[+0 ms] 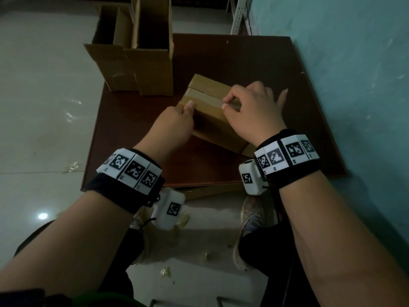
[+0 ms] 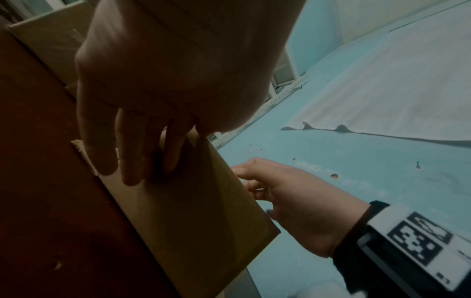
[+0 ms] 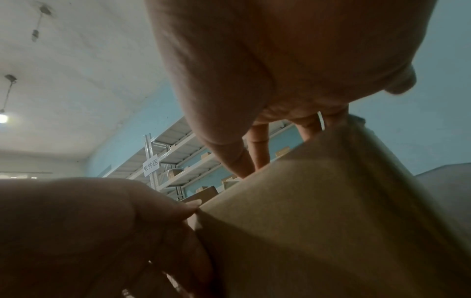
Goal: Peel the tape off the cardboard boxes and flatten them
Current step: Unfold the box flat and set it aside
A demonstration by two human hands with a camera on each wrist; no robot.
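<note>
Box (image 1: 210, 111), closed and brown, sits on the dark worktop (image 1: 276, 69), near its middle, with one corner turned toward the person. A strip of tape (image 1: 205, 96) runs along the seam of the top face.

Left hand (image 1: 174, 127) grips the near-left side of the box: the thumb lies on the top edge beside the tape, and the fingers (image 2: 132, 157) are spread flat against the side wall. Right hand (image 1: 252, 109) reaches over the far-right end of the box. Its thumb and forefinger are pinched together at the right end of the tape; the remaining fingers are loosely curled, the little finger extended outward. Whether the tape end is lifted from the cardboard cannot be told.

Two open boxes (image 1: 141, 52) stand upright, touching each other, at the far-left corner of the worktop, apart from the closed box.

Crumpled scraps (image 1: 166, 272) lie on the pale tiled floor (image 1: 44, 107) near the person's shoes. A turquoise wall (image 1: 354, 63) borders the right side. Shelving (image 3: 175, 159) holding small boxes stands against it, visible from the right wrist.
</note>
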